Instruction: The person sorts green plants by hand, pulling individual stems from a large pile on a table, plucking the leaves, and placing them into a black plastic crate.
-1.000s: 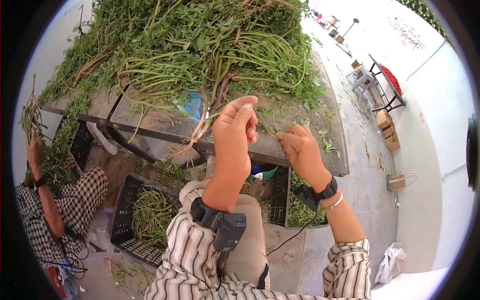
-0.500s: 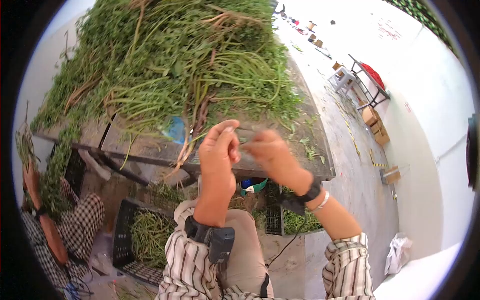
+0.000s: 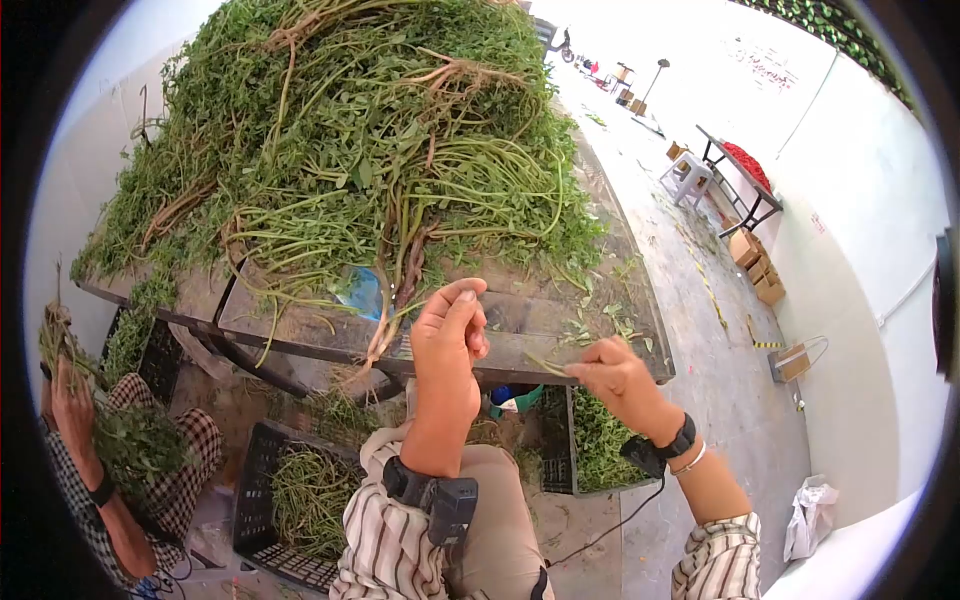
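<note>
A short green stem (image 3: 545, 363) sticks out leftward from the pinched fingers of my right hand (image 3: 622, 382), over the front edge of the table (image 3: 490, 315). My left hand (image 3: 450, 330) is raised near that edge, its thumb and fingers curled together; whether anything small is between them cannot be made out. Behind it a large heap of leafy green plants (image 3: 350, 150) covers much of the table. Reddish roots (image 3: 385, 335) from the heap hang over the front edge, beside a blue plastic scrap (image 3: 360, 292) left of my left hand.
Below the table are a black crate of stems (image 3: 310, 500) and a crate of green leaves (image 3: 605, 435). At the left, another person's hand (image 3: 75, 410) holds a plant bunch. Boxes (image 3: 757, 265), a white stool (image 3: 688, 178) and a white bag (image 3: 810, 515) stand at the right.
My right hand has moved right and down, away from my left hand, with the stem now showing in its fingers. The left hand stays near the same place, slightly lower.
</note>
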A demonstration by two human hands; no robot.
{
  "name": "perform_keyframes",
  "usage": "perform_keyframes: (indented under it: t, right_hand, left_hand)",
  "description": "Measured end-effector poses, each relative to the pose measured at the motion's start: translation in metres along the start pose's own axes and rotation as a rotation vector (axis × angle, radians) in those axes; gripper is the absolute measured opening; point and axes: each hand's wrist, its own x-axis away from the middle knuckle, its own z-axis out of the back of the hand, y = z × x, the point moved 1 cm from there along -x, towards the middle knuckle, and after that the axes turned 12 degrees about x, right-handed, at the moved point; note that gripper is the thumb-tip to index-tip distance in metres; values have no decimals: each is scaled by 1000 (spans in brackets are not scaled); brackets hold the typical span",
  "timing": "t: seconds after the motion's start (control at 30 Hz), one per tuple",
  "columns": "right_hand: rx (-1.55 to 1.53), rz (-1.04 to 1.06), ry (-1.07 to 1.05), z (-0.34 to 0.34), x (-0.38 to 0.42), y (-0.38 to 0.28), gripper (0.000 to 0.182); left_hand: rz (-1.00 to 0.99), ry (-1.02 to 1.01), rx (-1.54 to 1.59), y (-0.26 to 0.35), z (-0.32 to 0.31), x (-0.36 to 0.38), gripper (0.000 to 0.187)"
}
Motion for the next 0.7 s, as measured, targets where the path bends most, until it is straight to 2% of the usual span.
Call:
perform_keyframes:
  t: [0.1,0.27,0.33,0.4,0.53,0.6,0.7]
  right_hand:
    - [11,-53,-47,-7,6,25,25]
    - [195,-87,47,-18,-22,103,22]
    - [277,-93,57,-10,-29,107,21]
    - [75,-242,173,3,-26,105,19]
    - [77,-294,153,26,14,77,19]
    - [187,-219,65,28,37,70,17]
    - [105,-264,36,22,49,65,16]
  left_hand:
    - [5,-23,-6,-4,1,1,15]
    - [1,4,-31,-7,3,-2,15]
    - [0,9,-36,-10,2,-2,15]
    - [12,25,-34,-11,2,-2,15]
    - [30,-7,-2,-8,2,-1,14]
    - [19,-6,12,-6,4,-2,14]
    - [6,-12,4,-6,5,-1,15]
